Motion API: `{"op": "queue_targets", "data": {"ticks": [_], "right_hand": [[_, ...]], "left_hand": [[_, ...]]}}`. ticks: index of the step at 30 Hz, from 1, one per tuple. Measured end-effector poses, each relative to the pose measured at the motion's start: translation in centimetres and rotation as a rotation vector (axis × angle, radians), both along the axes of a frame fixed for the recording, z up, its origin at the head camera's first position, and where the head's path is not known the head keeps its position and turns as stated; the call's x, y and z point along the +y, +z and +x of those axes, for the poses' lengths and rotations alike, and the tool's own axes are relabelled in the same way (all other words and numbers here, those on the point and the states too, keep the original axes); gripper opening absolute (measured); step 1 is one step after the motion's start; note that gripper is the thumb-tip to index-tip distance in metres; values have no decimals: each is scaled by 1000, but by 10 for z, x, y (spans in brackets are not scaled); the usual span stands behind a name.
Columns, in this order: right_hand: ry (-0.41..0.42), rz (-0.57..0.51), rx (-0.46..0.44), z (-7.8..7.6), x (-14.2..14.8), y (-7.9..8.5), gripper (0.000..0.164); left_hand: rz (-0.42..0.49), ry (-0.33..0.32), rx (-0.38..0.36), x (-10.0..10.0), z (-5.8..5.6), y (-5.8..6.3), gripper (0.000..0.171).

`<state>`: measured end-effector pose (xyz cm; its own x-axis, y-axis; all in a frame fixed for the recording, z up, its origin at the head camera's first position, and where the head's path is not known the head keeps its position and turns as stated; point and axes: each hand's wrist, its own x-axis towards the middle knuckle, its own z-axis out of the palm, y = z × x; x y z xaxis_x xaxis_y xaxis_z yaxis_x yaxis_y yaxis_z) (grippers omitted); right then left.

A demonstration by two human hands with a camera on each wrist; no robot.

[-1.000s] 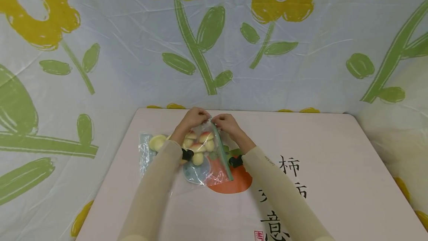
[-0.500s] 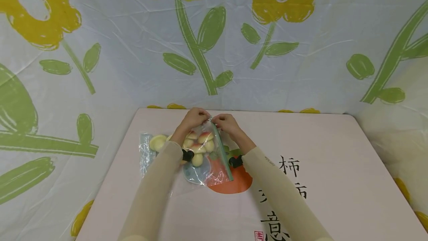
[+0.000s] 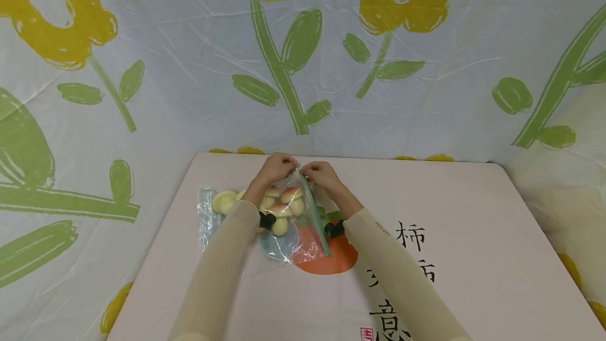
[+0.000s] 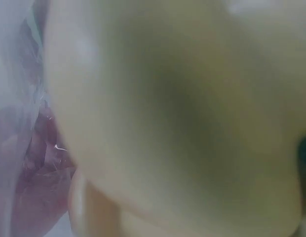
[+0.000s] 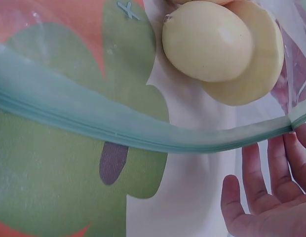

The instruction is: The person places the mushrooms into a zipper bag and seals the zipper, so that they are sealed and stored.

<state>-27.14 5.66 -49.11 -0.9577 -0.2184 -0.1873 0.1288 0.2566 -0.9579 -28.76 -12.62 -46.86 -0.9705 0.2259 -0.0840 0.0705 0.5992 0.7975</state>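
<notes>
A clear zip bag (image 3: 303, 251) with a green seal strip (image 5: 192, 140) lies on the table. Several toy mushrooms (image 3: 280, 217), yellow with red-tinged caps, show through its film. At the far end of the seal my left hand (image 3: 274, 167) pinches the bag's corner. Right beside it, my right hand (image 3: 324, 175) pinches the seal strip between thumb and forefinger; its other fingers are spread below the strip in the right wrist view. One pale mushroom (image 4: 168, 118) fills most of the left wrist view, blurred. My left forearm hides part of the bag and the mushrooms.
Left of my left arm lies a pale mushroom (image 3: 223, 201) beside a crinkled clear plastic piece with a light blue band (image 3: 207, 217). The pink tabletop (image 3: 473, 236) carries printed fruit and black characters. A flowered cloth (image 3: 331, 114) hangs behind the table.
Both hands stay at the far end of the seal with almost no motion. The whole head view shifts very slightly.
</notes>
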Motion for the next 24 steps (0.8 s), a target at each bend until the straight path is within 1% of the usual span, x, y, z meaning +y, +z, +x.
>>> {"op": "queue_targets", "data": {"ticks": [5,8,19,24], "right_hand": [[22,-7,10,2,3,-1,25],[32,-20,0,3,4,-3,25],[42,-4,0,9,7,-5,23],[45,30,2,11,9,-9,23]], "left_hand": [[-13,-10,14,1,0,-2,24],[-10,-5,10,1,0,-2,23],[-5,13,-6,2,3,-2,23],[-4,26,2,3,4,0,23]]}}
